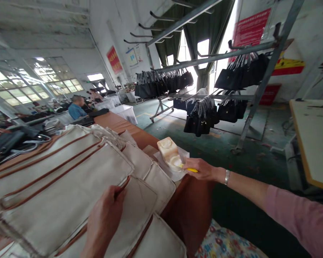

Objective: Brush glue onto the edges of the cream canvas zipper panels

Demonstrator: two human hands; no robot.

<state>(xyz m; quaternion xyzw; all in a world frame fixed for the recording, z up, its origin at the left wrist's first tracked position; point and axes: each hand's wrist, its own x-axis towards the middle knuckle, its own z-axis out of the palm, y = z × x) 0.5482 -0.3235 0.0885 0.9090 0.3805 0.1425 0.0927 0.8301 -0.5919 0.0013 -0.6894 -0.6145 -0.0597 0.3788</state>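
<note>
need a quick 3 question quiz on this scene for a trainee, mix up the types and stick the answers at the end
1. Short answer: Which of the person's hands holds the yellow-handled tool?
2. True or false: Black bags hang from the metal rack.
3. Fill the gap: The left hand pinches a thin ____.

Key:
1. The right hand.
2. True.
3. brown strip
</note>
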